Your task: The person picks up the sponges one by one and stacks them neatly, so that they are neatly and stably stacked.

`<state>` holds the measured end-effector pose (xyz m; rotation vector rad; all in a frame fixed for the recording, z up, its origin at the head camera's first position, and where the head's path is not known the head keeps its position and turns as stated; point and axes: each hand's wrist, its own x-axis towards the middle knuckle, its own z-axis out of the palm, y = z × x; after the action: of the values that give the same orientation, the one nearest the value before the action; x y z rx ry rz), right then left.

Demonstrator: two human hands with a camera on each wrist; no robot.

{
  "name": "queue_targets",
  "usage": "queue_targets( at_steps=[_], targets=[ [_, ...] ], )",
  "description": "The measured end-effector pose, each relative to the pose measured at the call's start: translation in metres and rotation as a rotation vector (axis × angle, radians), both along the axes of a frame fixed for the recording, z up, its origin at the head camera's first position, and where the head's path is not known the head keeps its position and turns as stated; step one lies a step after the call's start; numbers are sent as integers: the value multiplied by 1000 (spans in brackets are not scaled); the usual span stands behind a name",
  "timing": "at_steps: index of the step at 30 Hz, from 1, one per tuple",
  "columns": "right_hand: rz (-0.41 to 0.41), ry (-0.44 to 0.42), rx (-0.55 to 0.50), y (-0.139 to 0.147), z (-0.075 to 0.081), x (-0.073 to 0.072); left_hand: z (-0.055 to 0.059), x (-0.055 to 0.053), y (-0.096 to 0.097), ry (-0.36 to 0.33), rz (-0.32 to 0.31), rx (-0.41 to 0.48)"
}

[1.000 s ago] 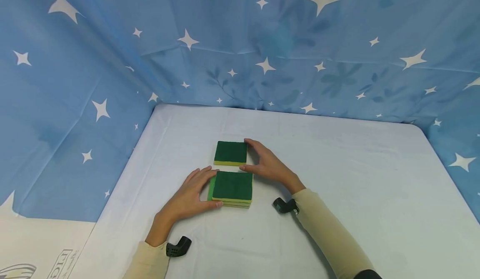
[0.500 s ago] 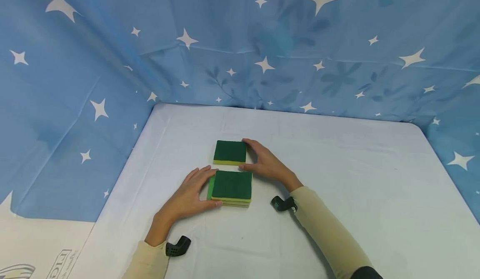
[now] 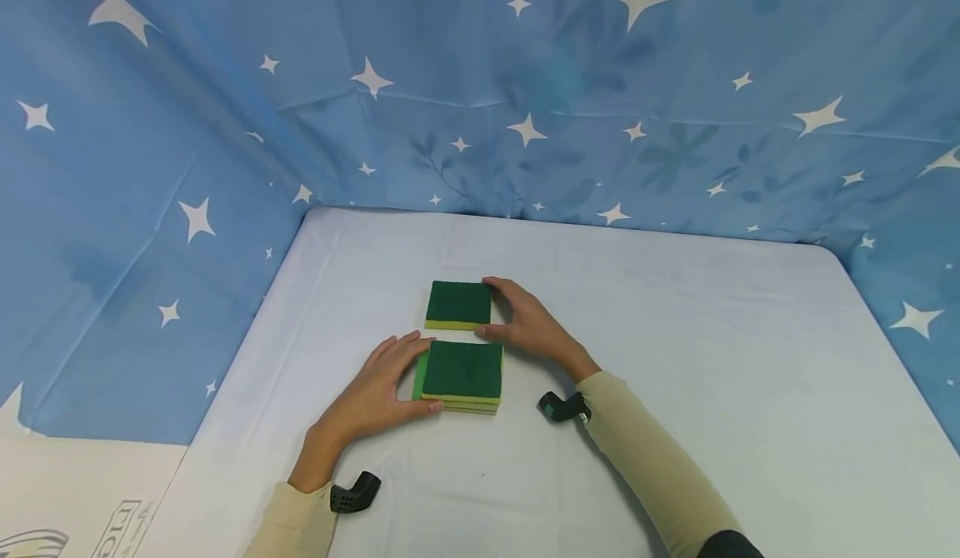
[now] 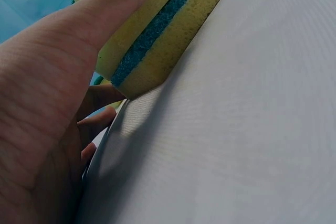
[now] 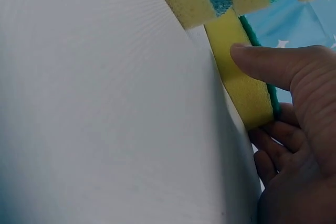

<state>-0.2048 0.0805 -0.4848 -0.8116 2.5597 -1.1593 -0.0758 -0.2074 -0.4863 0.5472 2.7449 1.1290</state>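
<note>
A stack of sponges [image 3: 461, 371] lies on the white-covered table, dark green scouring side up, with a light green edge sticking out at its left. My left hand [image 3: 372, 398] holds the stack at its left end, thumb along the near side and fingers at the far side. In the left wrist view the lowest sponge [image 4: 163, 59] has a blue scouring layer over yellow foam. Just beyond the stack sits a single green-and-yellow sponge [image 3: 458, 302]. My right hand [image 3: 529, 325] grips its right end, the thumb on the near yellow side [image 5: 231, 40] and the fingers round behind.
The white tablecloth [image 3: 675, 358] spreads around the sponges. A blue curtain with white stars [image 3: 480, 83] hangs behind the table and at both sides. A printed pale surface [image 3: 82, 491] shows at the lower left. Each wrist carries a small black camera [image 3: 356, 492].
</note>
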Motion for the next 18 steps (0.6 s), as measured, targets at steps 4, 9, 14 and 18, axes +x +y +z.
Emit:
queue_targets(
  at_steps=[4, 9, 14, 18],
  targets=[
    [-13, -3, -17, 1, 1, 0, 0, 0, 1, -4, -1, 10],
    [-37, -20, -37, 1, -1, 0, -1, 0, 0, -14, 3, 12],
    [-52, -35, -57, 2, -1, -1, -2, -1, 0, -6, -5, 12],
    [-51, -32, -75, 3, 0, 0, -1, -1, 0, -6, -6, 13]
  ],
)
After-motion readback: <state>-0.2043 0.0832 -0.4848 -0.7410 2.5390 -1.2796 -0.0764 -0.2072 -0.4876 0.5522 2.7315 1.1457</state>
